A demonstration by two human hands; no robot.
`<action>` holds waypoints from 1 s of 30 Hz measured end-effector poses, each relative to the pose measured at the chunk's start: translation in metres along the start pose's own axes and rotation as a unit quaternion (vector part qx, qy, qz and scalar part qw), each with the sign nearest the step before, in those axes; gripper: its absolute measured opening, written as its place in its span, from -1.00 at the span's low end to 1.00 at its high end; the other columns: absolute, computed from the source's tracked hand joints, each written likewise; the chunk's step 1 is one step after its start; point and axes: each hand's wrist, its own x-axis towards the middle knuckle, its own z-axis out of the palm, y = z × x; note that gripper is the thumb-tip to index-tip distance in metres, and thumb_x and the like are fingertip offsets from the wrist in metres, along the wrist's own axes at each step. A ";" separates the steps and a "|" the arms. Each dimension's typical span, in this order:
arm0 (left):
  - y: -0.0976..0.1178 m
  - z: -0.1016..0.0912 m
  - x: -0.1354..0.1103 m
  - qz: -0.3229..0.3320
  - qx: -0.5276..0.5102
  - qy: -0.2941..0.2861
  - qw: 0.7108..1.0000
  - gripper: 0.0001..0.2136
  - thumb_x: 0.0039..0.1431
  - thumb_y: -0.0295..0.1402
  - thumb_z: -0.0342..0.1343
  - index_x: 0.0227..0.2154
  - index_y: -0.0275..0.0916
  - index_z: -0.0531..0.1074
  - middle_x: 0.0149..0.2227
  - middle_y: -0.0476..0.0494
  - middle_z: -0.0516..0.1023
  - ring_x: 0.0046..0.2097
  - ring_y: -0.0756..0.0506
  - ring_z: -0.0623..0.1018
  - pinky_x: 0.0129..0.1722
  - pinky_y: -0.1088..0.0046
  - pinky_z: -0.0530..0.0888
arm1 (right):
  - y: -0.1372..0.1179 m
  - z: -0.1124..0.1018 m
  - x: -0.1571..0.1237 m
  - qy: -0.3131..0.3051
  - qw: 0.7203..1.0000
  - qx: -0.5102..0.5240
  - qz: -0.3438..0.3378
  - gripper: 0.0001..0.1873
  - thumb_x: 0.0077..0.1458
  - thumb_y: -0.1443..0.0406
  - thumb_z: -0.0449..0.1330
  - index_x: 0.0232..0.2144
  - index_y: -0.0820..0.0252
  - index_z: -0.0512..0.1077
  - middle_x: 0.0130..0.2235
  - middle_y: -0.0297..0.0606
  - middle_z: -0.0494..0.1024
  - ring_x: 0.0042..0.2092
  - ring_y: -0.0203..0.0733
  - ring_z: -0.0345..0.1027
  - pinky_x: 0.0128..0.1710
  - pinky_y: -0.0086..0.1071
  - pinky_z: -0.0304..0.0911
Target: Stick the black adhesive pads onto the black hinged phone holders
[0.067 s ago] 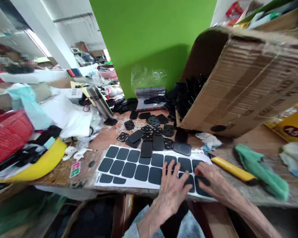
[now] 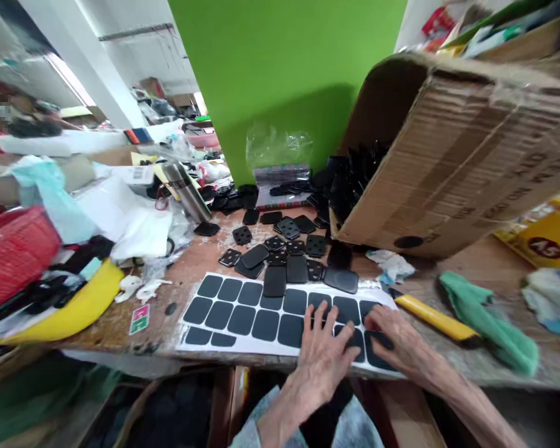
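A white sheet (image 2: 256, 345) bearing rows of dark rounded-square stickers (image 2: 266, 325) lies along the table's front edge. My left hand (image 2: 324, 345) rests on its right half, fingers spread and holding nothing. At the sheet's right end, my right hand (image 2: 396, 339) has its fingers curled in a pinch around a small black rounded piece (image 2: 383, 340), partly covered by the fingers. Just behind the sheet, black rounded plates (image 2: 297, 269) lie loosely piled, some overlapping its back edge. Several of them show dotted faces.
A tilted cardboard box (image 2: 448, 162) spills black pieces at the back right. To the right lie a yellow utility knife (image 2: 434, 316), a green cloth (image 2: 490, 323) and a crumpled rag (image 2: 392, 266). A steel flask (image 2: 186, 191), white earbuds (image 2: 129, 287) and a red basket (image 2: 16, 255) are leftward.
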 end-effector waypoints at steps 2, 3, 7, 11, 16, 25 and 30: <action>0.000 0.000 0.000 0.002 0.001 0.003 1.000 -0.65 0.11 -0.13 0.01 -0.03 -0.01 0.29 0.11 -0.12 0.26 0.20 -0.23 0.11 0.16 -0.02 0.01 | 0.000 -0.002 0.001 -0.024 1.000 0.004 -0.010 -0.84 -0.08 0.48 0.03 -0.41 0.16 0.26 -0.37 -0.32 0.36 -0.29 -0.22 0.25 -0.19 -0.26 0.16; 0.000 0.000 0.000 0.005 0.000 0.005 1.000 -0.65 0.11 -0.14 0.01 -0.03 -0.01 0.29 0.12 -0.12 0.25 0.21 -0.23 0.10 0.16 -0.02 0.01 | -0.001 -0.003 0.002 -0.034 0.999 0.003 -0.011 -0.84 -0.08 0.48 0.02 -0.41 0.16 0.25 -0.36 -0.31 0.36 -0.29 -0.21 0.25 -0.20 -0.25 0.15; -0.001 0.000 0.000 0.015 0.002 0.007 1.000 -0.64 0.10 -0.16 0.02 -0.02 -0.01 0.29 0.12 -0.13 0.24 0.21 -0.24 0.09 0.16 -0.03 0.02 | -0.005 -0.009 0.006 -0.053 0.999 -0.005 -0.002 -0.84 -0.06 0.48 -0.01 -0.41 0.16 0.23 -0.36 -0.29 0.36 -0.30 -0.19 0.24 -0.22 -0.24 0.12; -0.002 -0.002 0.002 0.023 0.007 0.008 1.000 -0.65 0.11 -0.18 0.03 -0.02 -0.03 0.30 0.10 -0.15 0.26 0.19 -0.25 0.11 0.14 -0.04 0.05 | -0.009 -0.016 0.008 -0.069 0.998 -0.005 0.008 -0.84 -0.08 0.49 -0.01 -0.42 0.17 0.23 -0.36 -0.28 0.35 -0.28 -0.19 0.23 -0.23 -0.27 0.11; -0.002 -0.001 0.005 0.037 0.019 0.008 0.999 -0.67 0.13 -0.21 0.01 -0.02 -0.05 0.32 0.09 -0.17 0.27 0.19 -0.26 0.13 0.13 -0.03 0.06 | -0.009 -0.019 0.006 -0.081 0.996 0.007 0.025 -0.83 -0.08 0.48 -0.01 -0.40 0.17 0.21 -0.34 -0.30 0.33 -0.23 -0.20 0.20 -0.16 -0.26 0.08; 0.001 -0.003 0.004 0.051 0.028 0.010 0.998 -0.67 0.15 -0.21 -0.02 -0.01 -0.06 0.31 0.09 -0.17 0.27 0.19 -0.25 0.13 0.14 -0.02 0.06 | -0.007 -0.019 0.006 -0.071 0.997 0.012 0.020 -0.84 -0.08 0.49 -0.01 -0.41 0.17 0.20 -0.36 -0.31 0.32 -0.27 -0.22 0.18 -0.21 -0.28 0.08; 0.003 -0.005 0.003 0.051 0.028 0.009 0.998 -0.67 0.14 -0.21 0.00 -0.02 -0.07 0.31 0.08 -0.17 0.28 0.18 -0.26 0.14 0.13 -0.03 0.08 | -0.009 -0.022 0.004 -0.071 0.997 0.012 0.015 -0.85 -0.08 0.50 0.00 -0.44 0.17 0.19 -0.39 -0.33 0.31 -0.29 -0.24 0.19 -0.21 -0.29 0.10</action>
